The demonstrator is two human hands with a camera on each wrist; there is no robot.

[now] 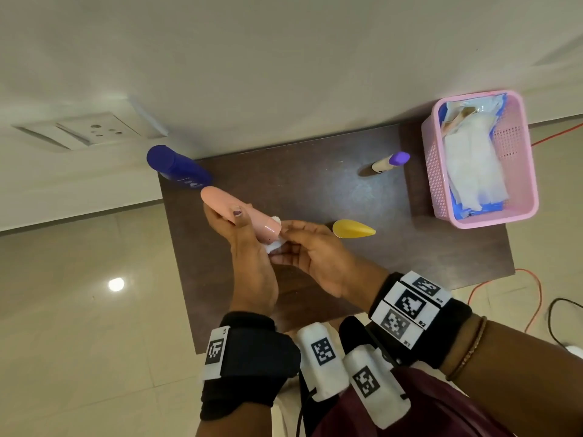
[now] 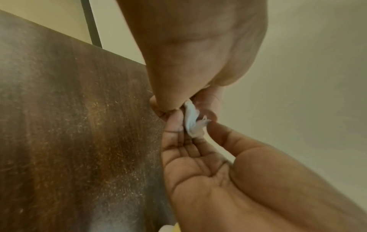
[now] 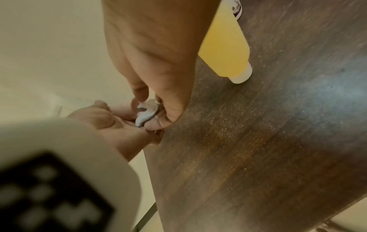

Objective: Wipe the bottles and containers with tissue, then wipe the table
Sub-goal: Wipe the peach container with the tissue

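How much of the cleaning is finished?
Nothing looks clearly finished. Right now the left hand holds the pink bottle while the right hand rubs it with tissue. The blue bottle, yellow tube, purple-capped tube and table still wait.

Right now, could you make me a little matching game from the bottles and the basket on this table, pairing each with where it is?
Things:
1. pink bottle
2. yellow tube
3. blue bottle
4. pink basket

Places:
A. far left table corner
B. held in the left hand
C. far right corner, holding tissues
D. just beyond the right hand

Pairs: 1-B, 2-D, 3-A, 4-C
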